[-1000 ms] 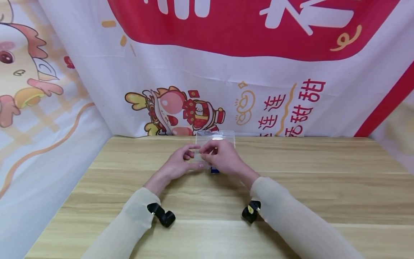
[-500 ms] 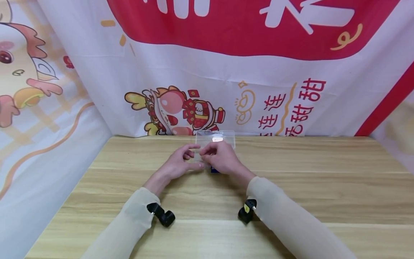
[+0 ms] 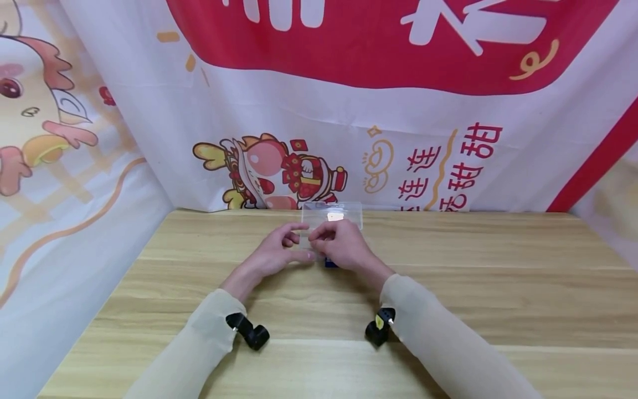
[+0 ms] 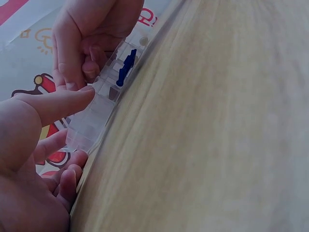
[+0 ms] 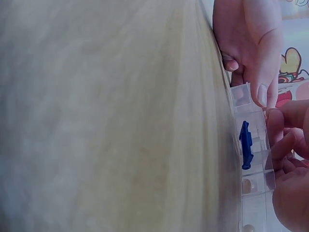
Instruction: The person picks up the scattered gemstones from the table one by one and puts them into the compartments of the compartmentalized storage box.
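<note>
A clear plastic compartment box (image 4: 88, 126) stands at the back of the table with its see-through lid (image 3: 355, 215) raised. My left hand (image 3: 271, 252) spans the box's left end, thumb at the front and fingers round the far side. Over the compartments, my right hand (image 3: 343, 245) has thumb and forefinger brought together near the left thumb's tip. Whether something small is between those fingertips is hidden. A blue latch (image 5: 246, 145) sits on the box's front side. Small pale round pieces (image 5: 248, 186) show inside compartments in the right wrist view.
The wood-grain table (image 3: 319, 366) runs up to a printed cloth backdrop (image 3: 239, 100) right behind the box. A second cloth (image 3: 89, 221) hangs along the left side. Each sleeve carries a black wrist camera (image 3: 247, 331).
My right hand and forearm have shifted slightly left and down over the box, uncovering more of the lid. My left hand stays where it was.
</note>
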The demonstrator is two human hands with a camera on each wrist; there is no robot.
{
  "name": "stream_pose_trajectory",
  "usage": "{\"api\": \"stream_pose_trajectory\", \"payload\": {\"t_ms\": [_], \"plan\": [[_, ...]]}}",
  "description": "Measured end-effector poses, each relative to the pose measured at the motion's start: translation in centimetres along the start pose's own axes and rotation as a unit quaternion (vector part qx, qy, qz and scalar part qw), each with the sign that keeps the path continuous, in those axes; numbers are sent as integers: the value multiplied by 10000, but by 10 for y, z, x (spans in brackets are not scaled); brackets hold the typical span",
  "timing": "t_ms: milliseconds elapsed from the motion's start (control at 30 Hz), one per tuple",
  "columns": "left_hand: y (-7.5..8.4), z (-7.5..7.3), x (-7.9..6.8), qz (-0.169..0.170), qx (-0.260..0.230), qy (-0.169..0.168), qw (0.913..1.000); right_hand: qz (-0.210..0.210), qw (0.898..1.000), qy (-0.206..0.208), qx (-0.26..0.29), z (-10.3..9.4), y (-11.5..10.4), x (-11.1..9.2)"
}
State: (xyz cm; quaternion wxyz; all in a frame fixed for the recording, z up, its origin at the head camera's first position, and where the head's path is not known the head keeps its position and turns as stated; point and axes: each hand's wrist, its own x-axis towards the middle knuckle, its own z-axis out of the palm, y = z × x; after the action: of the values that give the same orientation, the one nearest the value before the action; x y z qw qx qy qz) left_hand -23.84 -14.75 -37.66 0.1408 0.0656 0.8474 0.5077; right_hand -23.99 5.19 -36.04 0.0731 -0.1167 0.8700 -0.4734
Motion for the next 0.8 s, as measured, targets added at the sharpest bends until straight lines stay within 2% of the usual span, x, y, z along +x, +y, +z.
{"api": "stream_pose_trajectory", "payload": {"t_ms": [800], "plan": [[1,1,-2,-124,21,-3,9999,-23,9997,-111,-208,1,-2,-2]]}}
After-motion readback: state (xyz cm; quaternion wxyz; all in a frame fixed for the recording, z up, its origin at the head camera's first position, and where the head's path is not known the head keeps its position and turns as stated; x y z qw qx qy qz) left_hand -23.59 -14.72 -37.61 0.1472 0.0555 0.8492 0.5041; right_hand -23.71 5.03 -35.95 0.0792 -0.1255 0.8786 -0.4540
